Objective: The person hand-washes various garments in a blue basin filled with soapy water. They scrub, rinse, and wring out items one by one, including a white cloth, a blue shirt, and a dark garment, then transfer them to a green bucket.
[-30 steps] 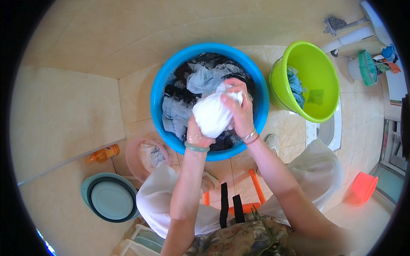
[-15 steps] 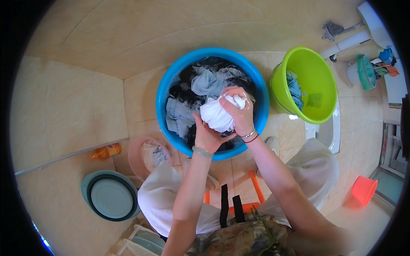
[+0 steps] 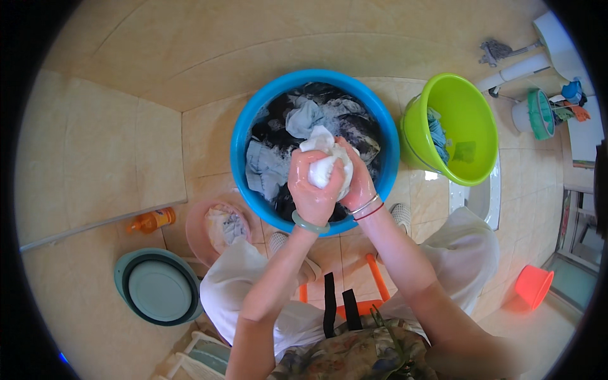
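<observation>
A bunched white cloth (image 3: 325, 170) is squeezed between my two hands above a round blue tub (image 3: 241, 183). My left hand (image 3: 313, 187) wraps its fingers over the near left side of the cloth, and a pale green bangle sits on that wrist. From the right, my right hand (image 3: 358, 177) clasps the other side; a silver bracelet and a red string circle its wrist. Below them in the tub lie soaked dark clothes (image 3: 275, 117), a light grey-blue garment (image 3: 265, 166) and another pale piece (image 3: 304, 118), with suds around them. What kind of garment the white cloth is, I cannot tell.
Right of the tub stands a lime green bucket (image 3: 468, 120) with a blue-green cloth (image 3: 437, 136) inside. On the left are a pink basin (image 3: 197, 237) holding light cloths, an orange bottle (image 3: 152, 220) and a grey-green basin (image 3: 158, 291). An orange-red bucket (image 3: 534, 286) stands far right.
My left hand has moved from beneath the white cloth up around its side. The cloth is now pressed into a tighter bundle, with one end sticking up between my hands.
</observation>
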A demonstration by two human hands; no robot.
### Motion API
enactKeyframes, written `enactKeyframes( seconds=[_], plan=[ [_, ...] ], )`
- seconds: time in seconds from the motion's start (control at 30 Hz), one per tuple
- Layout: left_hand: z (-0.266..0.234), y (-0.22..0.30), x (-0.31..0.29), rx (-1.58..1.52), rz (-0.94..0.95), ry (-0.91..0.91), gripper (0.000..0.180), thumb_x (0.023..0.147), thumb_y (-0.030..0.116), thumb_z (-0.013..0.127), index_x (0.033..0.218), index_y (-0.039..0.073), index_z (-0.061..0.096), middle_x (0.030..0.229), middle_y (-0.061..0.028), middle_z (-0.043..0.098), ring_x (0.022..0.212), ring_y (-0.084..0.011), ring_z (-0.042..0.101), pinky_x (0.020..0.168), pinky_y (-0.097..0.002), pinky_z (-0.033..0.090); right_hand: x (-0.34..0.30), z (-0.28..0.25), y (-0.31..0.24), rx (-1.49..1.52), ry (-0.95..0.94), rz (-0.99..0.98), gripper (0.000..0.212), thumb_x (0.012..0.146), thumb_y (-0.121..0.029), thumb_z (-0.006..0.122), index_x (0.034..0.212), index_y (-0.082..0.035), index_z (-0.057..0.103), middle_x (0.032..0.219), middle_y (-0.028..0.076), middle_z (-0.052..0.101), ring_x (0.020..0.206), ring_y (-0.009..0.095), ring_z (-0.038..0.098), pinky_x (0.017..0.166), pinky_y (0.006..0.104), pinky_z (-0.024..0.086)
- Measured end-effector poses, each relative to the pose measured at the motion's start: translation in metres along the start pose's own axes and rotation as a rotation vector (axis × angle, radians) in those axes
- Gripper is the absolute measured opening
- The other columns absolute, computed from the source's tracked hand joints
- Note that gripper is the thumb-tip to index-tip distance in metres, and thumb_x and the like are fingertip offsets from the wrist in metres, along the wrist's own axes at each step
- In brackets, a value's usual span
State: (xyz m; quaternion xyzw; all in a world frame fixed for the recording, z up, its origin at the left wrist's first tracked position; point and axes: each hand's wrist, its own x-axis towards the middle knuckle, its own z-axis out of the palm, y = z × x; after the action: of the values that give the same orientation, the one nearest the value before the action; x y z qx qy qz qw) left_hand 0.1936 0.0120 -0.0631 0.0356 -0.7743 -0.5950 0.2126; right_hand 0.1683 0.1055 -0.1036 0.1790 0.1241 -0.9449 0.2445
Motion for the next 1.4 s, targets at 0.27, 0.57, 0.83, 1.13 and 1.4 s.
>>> enactKeyframes(
  seconds=[0.27, 0.57, 0.83, 1.13, 1.4],
  plan=[
    [-0.017, 0.019, 0.031, 0.118, 0.66, -0.288, 0.028, 0.059, 0.004, 0.077, 0.084, 0.007, 0.063, 0.096, -0.0156, 0.063, 0.097, -0.0387, 0.064, 0.082, -0.0438, 0.05, 0.023, 0.014, -0.019, 0.07, -0.179, 0.338, 0.029, 0.099, -0.035, 0.05, 0.104, -0.008, 0.061, 0.097, 0.004, 0.066, 0.089, 0.018, 0.064, 0.083, 0.0333, 0.053],
    [-0.024, 0.02, 0.021, 0.263, 1.07, -0.522, 0.02, 0.057, 0.02, 0.064, 0.076, 0.017, 0.059, 0.096, -0.0047, 0.061, 0.1, -0.0263, 0.061, 0.093, -0.0485, 0.047, 0.028, 0.063, -0.037, -0.738, -0.142, 0.645, 0.029, 0.09, -0.035, 0.066, 0.075, -0.01, 0.062, 0.07, -0.001, 0.061, 0.062, 0.007, 0.057, 0.056, 0.0233, 0.046],
    [-0.012, -0.002, 0.011, 0.417, 1.318, -0.598, 0.02, 0.058, 0.029, 0.057, 0.072, 0.019, 0.049, 0.091, -0.0037, 0.059, 0.093, -0.0238, 0.06, 0.086, -0.0418, 0.049, 0.033, 0.069, -0.032, -1.366, -0.159, 0.552, 0.029, 0.087, -0.029, 0.066, 0.071, -0.007, 0.06, 0.065, 0.0, 0.058, 0.057, 0.008, 0.052, 0.052, 0.0226, 0.04],
    [0.002, -0.056, -0.001, 0.739, 1.532, -0.879, 0.023, 0.074, 0.024, 0.055, 0.095, 0.015, 0.056, 0.102, -0.0046, 0.063, 0.101, -0.0183, 0.059, 0.094, -0.0346, 0.041, 0.051, 0.05, -0.019, -2.038, -0.329, 0.331, 0.034, 0.08, -0.033, 0.058, 0.076, -0.002, 0.069, 0.079, 0.02, 0.069, 0.07, 0.032, 0.066, 0.068, 0.0412, 0.051],
    [0.012, -0.106, -0.008, 0.699, 1.314, -1.144, 0.014, 0.081, 0.017, 0.052, 0.095, 0.014, 0.054, 0.105, -0.0049, 0.06, 0.097, -0.0194, 0.063, 0.086, -0.0329, 0.048, 0.089, -0.02, -0.004, -2.179, 0.001, 0.167, 0.035, 0.085, -0.032, 0.054, 0.087, -0.001, 0.071, 0.092, 0.023, 0.068, 0.087, 0.039, 0.067, 0.079, 0.0458, 0.052]
  ],
)
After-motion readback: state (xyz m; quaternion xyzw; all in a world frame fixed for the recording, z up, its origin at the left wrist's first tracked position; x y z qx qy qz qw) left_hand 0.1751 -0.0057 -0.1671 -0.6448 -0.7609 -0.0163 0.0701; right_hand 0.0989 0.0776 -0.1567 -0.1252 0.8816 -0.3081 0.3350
